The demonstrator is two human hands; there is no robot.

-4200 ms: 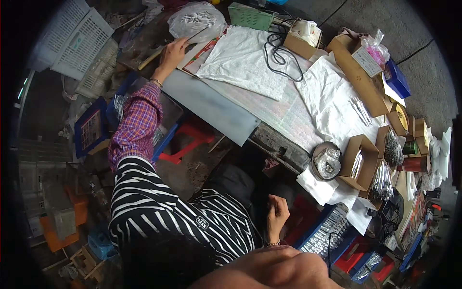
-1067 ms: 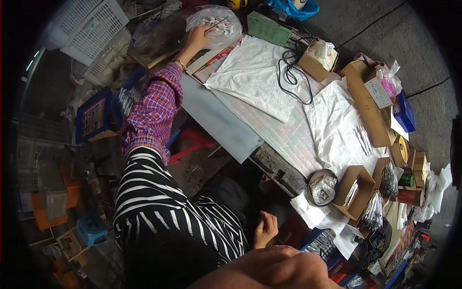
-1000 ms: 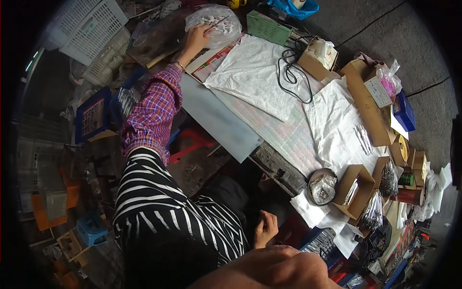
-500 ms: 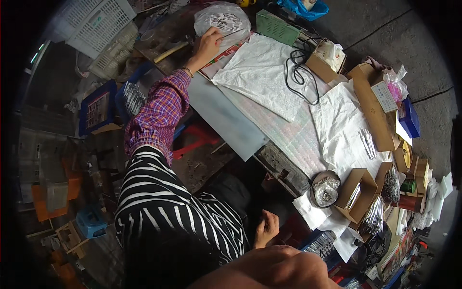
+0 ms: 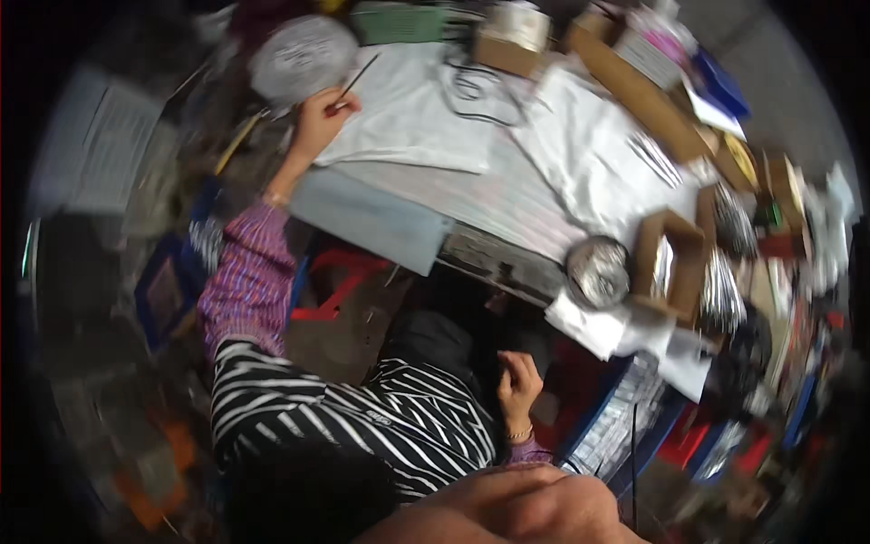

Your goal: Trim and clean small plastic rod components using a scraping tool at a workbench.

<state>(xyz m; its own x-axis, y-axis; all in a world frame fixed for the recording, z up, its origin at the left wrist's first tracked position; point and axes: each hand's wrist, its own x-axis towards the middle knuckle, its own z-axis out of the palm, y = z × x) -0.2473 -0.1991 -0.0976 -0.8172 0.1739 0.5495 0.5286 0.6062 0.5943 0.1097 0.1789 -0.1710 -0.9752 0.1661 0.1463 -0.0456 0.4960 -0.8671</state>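
My left hand [image 5: 319, 122] reaches over the far left part of the worktable, closed round a thin dark stick-like tool [image 5: 364, 72]. That tool tilts up and to the right, above the edge of a white cloth sheet [image 5: 412, 113]. Just beyond the hand lies a clear plastic bag [image 5: 304, 62] of small pale pieces. Low in front of my body, my right hand [image 5: 519, 385] hangs near my lap with its fingers curled. Whether anything is inside those fingers is hidden. Motion blurs much of the picture.
A grey board [image 5: 362, 218] lies along the near table edge. A wooden-handled tool [image 5: 237, 145] is left of my hand. A black cord [image 5: 485, 118] loops across the sheet. At the right stand a round bowl [image 5: 598, 272], an open cardboard box [image 5: 645, 263] and bundles of metal pieces [image 5: 720, 295].
The whole view has turned, so the table sits farther left and higher. My left hand has drawn back slightly from the bag, its tool now pointing more upward. My right hand appears higher.
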